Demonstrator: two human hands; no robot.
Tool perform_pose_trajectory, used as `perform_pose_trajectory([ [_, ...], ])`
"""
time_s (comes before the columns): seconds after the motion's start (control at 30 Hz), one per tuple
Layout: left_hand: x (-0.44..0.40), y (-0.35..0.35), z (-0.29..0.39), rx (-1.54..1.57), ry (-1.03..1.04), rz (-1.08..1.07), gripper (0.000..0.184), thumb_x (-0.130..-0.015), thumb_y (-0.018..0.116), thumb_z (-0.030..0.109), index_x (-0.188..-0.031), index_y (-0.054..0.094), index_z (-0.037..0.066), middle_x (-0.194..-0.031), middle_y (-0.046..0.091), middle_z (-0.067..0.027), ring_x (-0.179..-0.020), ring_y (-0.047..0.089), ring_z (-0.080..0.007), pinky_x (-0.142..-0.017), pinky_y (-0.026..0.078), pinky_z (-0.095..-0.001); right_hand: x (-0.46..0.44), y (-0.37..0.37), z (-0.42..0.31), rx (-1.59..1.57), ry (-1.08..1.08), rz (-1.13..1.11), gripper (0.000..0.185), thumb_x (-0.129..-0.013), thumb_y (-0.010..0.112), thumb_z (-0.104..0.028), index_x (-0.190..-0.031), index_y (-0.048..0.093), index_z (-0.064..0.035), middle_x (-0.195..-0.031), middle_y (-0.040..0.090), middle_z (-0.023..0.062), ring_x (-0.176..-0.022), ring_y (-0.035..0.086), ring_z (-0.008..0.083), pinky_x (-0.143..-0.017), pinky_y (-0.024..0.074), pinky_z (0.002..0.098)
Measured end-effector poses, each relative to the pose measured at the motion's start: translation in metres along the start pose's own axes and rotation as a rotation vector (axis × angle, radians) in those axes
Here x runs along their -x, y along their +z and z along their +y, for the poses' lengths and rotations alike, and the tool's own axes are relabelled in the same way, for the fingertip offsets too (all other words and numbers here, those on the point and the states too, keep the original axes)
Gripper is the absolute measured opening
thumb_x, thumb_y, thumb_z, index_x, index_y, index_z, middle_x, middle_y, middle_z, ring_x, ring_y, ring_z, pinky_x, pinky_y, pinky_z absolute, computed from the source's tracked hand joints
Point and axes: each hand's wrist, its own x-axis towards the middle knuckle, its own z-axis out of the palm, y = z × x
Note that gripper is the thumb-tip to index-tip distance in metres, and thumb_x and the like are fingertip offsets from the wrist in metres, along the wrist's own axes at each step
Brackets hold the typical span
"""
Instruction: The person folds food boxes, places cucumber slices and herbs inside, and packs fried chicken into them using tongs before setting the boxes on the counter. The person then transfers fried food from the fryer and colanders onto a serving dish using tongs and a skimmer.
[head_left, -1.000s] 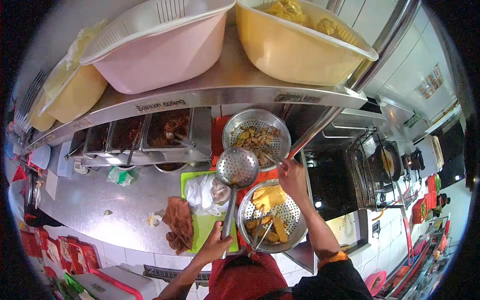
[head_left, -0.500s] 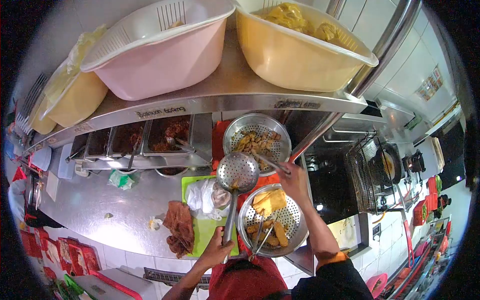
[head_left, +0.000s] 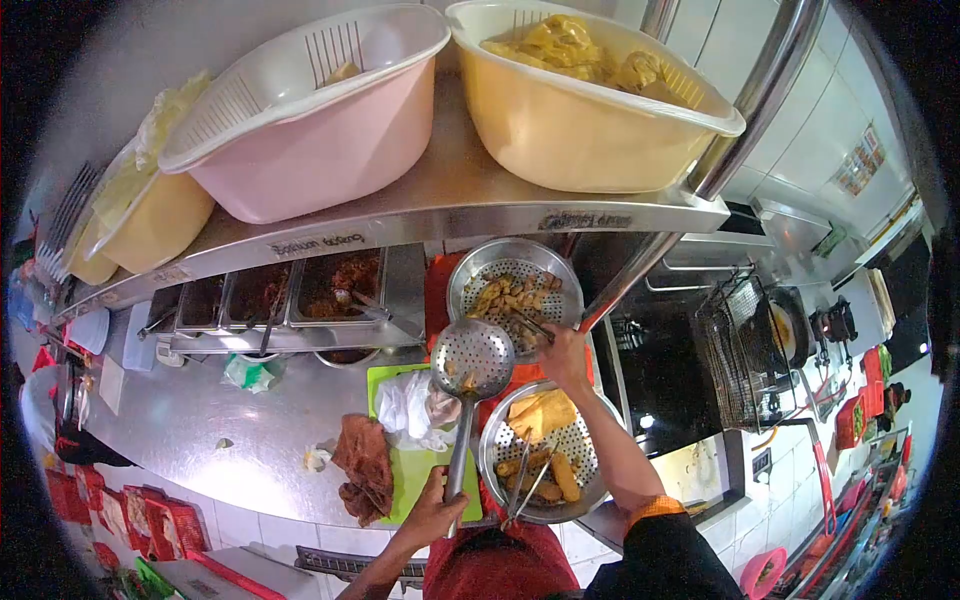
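My left hand (head_left: 436,510) is wrapped round the handle of a perforated skimmer (head_left: 473,358), its bowl holding a few small bits. The bowl hangs by the front left rim of the far metal colander (head_left: 457,290), which contains browned fried pieces (head_left: 515,290). My right hand (head_left: 563,355) grips metal tongs (head_left: 530,322) whose tips reach in among those pieces. Below my right forearm, the near colander (head_left: 597,470) holds a yellow slab (head_left: 543,413), several brown fried pieces (head_left: 565,478) and another pair of tongs (head_left: 527,490).
A green cutting board (head_left: 412,475) bears a white plastic bag (head_left: 405,410); a brown cloth (head_left: 364,465) lies beside it. Sauce trays (head_left: 338,285) stand under a steel shelf (head_left: 420,222) with plastic baskets (head_left: 330,150). Wire fryer baskets (head_left: 742,350) are at right.
My right hand has moved slightly left and down, with the tongs lower in the far colander. The skimmer stays almost in place; the whole view has shifted a little.
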Motion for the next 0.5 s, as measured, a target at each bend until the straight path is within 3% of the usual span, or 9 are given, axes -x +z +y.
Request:
perform_pose_trajectory([
  [0.17, -0.003, -0.002, -0.004, -0.019, 0.053, -0.026, 0.041, -0.085, 0.052, 0.007, -0.116, 0.026, 0.002, -0.069, 0.046, -0.0062, -0.049, 0.049, -0.0134, -0.044, 0.041, -0.0290, 0.030, -0.072, -0.047, -0.265, -0.045, 0.016, 0.022, -0.073, 0.063, -0.011, -0.088, 0.061, 0.0048, -0.073, 0.062, 0.0215, -0.066, 0.062, 0.0349, -0.060, 0.0492, 0.0390],
  [0.23, -0.002, -0.002, 0.001, -0.072, 0.054, -0.023, 0.041, -0.085, 0.052, 0.007, -0.116, 0.025, 0.003, -0.066, 0.047, -0.0057, -0.049, 0.050, -0.0134, -0.043, 0.041, -0.0291, 0.035, -0.085, -0.049, -0.273, 0.084, -0.035, 0.025, -0.072, 0.064, -0.011, -0.090, 0.061, 0.0060, -0.074, 0.062, 0.0209, -0.067, 0.063, 0.0324, -0.061, 0.0494, 0.0360],
  [0.3, -0.003, -0.002, -0.004, -0.064, 0.054, -0.033, 0.041, -0.085, 0.052, 0.007, -0.116, 0.025, 0.003, -0.065, 0.047, -0.0057, -0.049, 0.050, -0.0135, -0.043, 0.041, -0.0291, 0.033, -0.057, -0.019, -0.313, 0.074, 0.029, 0.025, -0.071, 0.064, -0.011, -0.090, 0.061, 0.0050, -0.071, 0.061, 0.0207, -0.065, 0.062, 0.0329, -0.060, 0.0488, 0.0380],
  [0.37, -0.004, -0.002, -0.004, -0.061, 0.057, -0.039, 0.041, -0.085, 0.052, 0.007, -0.115, 0.025, 0.003, -0.064, 0.047, -0.0058, -0.048, 0.050, -0.0135, -0.043, 0.041, -0.0290, 0.030, -0.039, -0.008, -0.131, -0.174, 0.085, 0.027, -0.069, 0.065, -0.010, -0.092, 0.061, 0.0042, -0.068, 0.060, 0.0201, -0.064, 0.060, 0.0343, -0.059, 0.0479, 0.0409],
  [0.5, -0.003, 0.001, -0.004, -0.030, 0.071, -0.009, 0.036, -0.086, 0.052, 0.008, -0.113, 0.028, 0.006, -0.067, 0.046, -0.0039, -0.049, 0.049, -0.0119, -0.043, 0.040, -0.0274, 0.022, 0.002, 0.007, 0.057, -0.066, 0.003, 0.018, -0.073, 0.060, -0.012, -0.082, 0.058, 0.0030, -0.068, 0.059, 0.0230, -0.063, 0.059, 0.0362, -0.058, 0.0474, 0.0461],
])
